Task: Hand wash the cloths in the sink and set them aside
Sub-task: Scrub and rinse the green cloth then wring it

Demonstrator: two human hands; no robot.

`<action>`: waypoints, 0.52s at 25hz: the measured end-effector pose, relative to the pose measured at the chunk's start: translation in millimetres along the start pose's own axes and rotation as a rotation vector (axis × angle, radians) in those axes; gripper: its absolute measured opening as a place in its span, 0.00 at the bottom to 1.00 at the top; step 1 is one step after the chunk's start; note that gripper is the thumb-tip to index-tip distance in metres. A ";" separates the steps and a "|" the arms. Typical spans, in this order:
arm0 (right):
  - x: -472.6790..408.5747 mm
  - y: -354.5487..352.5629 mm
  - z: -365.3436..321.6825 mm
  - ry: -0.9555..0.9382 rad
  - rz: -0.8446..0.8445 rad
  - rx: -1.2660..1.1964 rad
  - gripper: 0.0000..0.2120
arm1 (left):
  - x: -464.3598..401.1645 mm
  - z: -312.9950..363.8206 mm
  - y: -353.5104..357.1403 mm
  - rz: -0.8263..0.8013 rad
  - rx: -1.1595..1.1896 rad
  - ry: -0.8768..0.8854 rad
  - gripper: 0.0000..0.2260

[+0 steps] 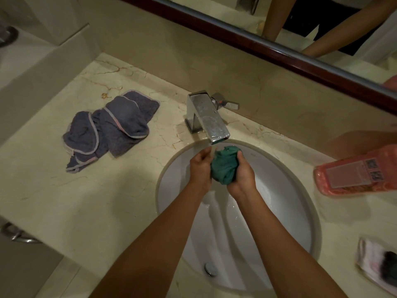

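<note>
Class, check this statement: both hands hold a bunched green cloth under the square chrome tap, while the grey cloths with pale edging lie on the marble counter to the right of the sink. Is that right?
One detail is wrong. The head view shows the grey cloths with pale edging on the marble counter to the left of the sink, not the right. Both the left hand and the right hand do hold the bunched green cloth under the square chrome tap.

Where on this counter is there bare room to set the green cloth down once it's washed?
Bare marble lies between the grey cloths and the sink rim, toward the near edge. The right side is crowded: pink bottle, white cloth.
</note>
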State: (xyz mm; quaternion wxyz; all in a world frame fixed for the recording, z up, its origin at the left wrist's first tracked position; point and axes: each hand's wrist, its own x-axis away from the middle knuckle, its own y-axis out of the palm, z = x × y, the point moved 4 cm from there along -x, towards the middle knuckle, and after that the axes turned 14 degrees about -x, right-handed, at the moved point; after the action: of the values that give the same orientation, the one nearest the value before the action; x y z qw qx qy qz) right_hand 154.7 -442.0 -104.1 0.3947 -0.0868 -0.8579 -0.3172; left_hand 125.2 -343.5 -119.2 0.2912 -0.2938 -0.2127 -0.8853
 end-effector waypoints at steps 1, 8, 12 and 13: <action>-0.3 -0.8 -0.8 -0.010 0.007 -0.001 0.19 | -0.2 0.7 -1.7 0.022 0.009 0.011 0.11; 1.7 -11.7 5.1 0.001 0.065 -0.012 0.17 | -0.3 -0.6 -2.4 0.088 -0.128 0.033 0.09; 7.4 -1.7 8.6 0.011 -0.011 -0.032 0.18 | 0.4 -6.6 -5.1 0.015 -0.034 -0.058 0.13; 8.7 2.1 8.1 0.009 -0.046 -0.046 0.18 | 1.5 -6.4 -5.0 -0.019 -0.003 -0.081 0.14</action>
State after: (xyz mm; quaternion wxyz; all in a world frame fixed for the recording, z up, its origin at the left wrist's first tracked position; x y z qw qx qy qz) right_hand 144.6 -436.4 -100.6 0.3892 -0.0745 -0.8503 -0.3462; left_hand 118.4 -343.9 -124.0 0.2736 -0.3278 -0.2258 -0.8756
